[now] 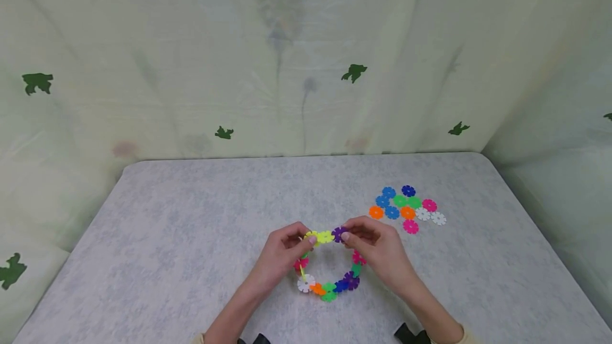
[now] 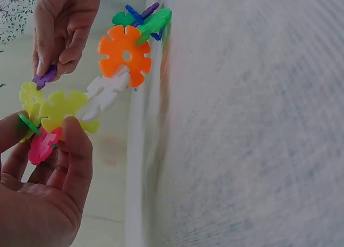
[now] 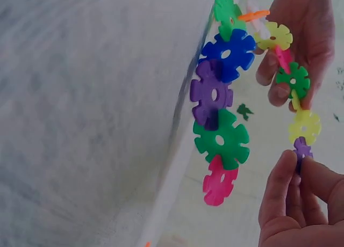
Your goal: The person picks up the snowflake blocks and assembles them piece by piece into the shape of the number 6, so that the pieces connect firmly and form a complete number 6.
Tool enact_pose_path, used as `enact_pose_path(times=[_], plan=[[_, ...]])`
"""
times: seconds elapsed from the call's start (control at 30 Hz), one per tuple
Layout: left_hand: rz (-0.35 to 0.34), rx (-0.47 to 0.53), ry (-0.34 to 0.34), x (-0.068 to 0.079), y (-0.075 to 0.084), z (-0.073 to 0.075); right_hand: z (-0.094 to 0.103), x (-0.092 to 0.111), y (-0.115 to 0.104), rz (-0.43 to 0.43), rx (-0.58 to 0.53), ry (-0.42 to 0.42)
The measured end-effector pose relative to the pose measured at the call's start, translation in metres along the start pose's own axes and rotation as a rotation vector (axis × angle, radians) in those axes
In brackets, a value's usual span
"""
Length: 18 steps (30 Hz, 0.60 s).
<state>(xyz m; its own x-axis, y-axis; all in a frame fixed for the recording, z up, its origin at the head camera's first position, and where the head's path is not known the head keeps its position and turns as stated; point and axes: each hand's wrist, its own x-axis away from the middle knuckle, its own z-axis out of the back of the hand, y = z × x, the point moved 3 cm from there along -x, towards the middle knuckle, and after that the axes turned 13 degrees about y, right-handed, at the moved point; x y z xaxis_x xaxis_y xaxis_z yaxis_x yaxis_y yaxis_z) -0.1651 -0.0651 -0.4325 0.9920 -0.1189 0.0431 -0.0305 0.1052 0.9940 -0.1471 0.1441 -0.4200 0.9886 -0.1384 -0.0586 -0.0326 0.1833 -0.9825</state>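
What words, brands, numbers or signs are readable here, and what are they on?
None: no text can be read in any view.
The linked flower discs and loose discs show no legible marks.
The backdrop bears only pictures, such as green shapes.

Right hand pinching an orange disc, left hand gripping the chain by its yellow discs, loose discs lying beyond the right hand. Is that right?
Not quite: the right hand pinches a purple disc, not an orange one, as the right wrist view shows. The left hand, chain and loose discs are as you said.
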Motion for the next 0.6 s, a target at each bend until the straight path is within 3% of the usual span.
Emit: enact_pose_path(times=[0.6], plan=[[-0.023,-0.002,0.022,0.0041,0.0041,-0.0046,-0.0046,0.0040,-0.0017,-0.008,0.020,0.029]])
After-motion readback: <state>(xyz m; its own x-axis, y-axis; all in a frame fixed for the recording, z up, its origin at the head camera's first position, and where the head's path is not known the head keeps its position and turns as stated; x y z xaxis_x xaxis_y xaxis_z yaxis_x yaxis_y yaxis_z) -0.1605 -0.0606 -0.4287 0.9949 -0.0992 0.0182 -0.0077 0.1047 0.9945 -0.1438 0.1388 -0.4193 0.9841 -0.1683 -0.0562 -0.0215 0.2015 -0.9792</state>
